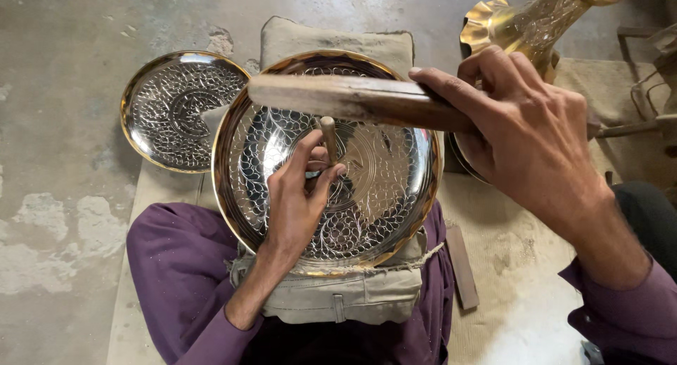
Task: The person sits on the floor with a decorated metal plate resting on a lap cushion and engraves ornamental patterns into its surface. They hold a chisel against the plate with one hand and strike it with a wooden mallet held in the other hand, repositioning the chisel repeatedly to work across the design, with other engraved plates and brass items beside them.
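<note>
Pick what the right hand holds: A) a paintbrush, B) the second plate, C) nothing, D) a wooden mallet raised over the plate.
D: the right hand is closed on a wooden mallet held across the top of the engraved plate, while the left hand sets a chisel on the plate's face.
</note>
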Tool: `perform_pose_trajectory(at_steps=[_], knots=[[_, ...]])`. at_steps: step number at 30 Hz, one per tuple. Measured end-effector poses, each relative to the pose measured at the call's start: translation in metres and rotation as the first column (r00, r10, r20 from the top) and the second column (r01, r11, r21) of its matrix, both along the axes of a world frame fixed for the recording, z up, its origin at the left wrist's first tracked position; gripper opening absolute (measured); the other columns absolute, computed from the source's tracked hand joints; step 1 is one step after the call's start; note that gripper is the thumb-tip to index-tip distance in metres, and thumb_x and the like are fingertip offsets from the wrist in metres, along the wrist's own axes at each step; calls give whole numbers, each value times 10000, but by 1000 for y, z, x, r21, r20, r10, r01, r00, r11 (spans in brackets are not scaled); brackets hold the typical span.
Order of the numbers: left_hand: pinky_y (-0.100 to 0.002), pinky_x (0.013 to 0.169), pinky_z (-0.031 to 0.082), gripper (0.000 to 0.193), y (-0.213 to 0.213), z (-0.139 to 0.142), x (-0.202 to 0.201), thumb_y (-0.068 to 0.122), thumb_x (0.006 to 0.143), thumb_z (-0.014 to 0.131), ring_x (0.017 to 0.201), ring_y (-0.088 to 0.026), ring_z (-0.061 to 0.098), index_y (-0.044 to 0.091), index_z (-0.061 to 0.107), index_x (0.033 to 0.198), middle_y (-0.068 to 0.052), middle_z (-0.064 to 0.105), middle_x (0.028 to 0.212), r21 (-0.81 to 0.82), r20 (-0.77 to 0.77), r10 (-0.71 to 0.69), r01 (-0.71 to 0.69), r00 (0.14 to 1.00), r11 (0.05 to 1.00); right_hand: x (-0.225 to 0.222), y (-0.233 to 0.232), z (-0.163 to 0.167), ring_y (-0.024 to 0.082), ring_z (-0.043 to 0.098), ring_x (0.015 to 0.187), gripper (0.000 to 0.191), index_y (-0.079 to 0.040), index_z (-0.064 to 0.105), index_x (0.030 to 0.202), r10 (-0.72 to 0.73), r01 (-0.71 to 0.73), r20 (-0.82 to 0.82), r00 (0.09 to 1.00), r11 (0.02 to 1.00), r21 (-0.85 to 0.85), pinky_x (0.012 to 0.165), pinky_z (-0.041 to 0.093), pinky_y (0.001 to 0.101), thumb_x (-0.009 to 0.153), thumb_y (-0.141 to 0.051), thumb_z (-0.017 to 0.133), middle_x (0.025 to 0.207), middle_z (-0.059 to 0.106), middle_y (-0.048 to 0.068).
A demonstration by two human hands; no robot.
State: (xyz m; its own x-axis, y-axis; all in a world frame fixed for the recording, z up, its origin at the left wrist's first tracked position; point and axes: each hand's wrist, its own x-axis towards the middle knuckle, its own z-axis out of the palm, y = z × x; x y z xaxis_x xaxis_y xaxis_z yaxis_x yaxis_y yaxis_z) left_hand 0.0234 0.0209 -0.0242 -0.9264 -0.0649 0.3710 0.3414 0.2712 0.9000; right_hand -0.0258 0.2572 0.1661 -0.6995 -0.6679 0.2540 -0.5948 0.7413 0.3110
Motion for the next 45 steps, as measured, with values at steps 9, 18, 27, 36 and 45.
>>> perform_pose_trajectory(at_steps=[9,18,27,36,45], knots=[[-393,690,732,434,1,-1,-1,121,1026,667,922,-271,804,136,503,1428,-174,764,1058,-45,9,19,-18,1000,999,-6,10,-7,205,677,746,590,-187,529,1516,30,24,204,978,966,-258,584,575,340,948,-138,682,1152,694,123],[-390,651,726,420,-5,-1,-10,108,1011,685,874,-273,807,145,509,1391,-168,777,1024,-135,-43,-27,21,999,991,-7,21,-29,246,738,804,579,-251,498,1524,-81,91,186,979,995,-48,639,621,386,977,-216,684,1101,742,92],[-364,671,729,480,-13,7,-22,51,981,670,892,-268,803,168,531,1425,-175,775,1028,-205,-10,-220,213,975,955,8,45,-54,239,745,854,584,-177,557,1482,-129,177,202,971,955,-239,712,620,386,927,-82,713,1158,753,98],[-351,709,704,541,-17,27,-34,19,890,700,881,-232,798,164,580,1398,-115,778,1094,-295,41,-375,370,926,881,46,54,-94,262,700,765,508,-117,569,1339,-217,356,307,927,771,-529,660,563,398,864,-54,736,950,708,139],[-339,670,669,508,-16,43,-44,45,870,692,724,-152,783,201,638,1351,-30,793,1050,-505,163,-545,544,823,671,83,71,-165,225,708,736,472,-72,616,1271,-330,465,328,885,666,-583,637,604,368,813,-18,715,906,714,142]])
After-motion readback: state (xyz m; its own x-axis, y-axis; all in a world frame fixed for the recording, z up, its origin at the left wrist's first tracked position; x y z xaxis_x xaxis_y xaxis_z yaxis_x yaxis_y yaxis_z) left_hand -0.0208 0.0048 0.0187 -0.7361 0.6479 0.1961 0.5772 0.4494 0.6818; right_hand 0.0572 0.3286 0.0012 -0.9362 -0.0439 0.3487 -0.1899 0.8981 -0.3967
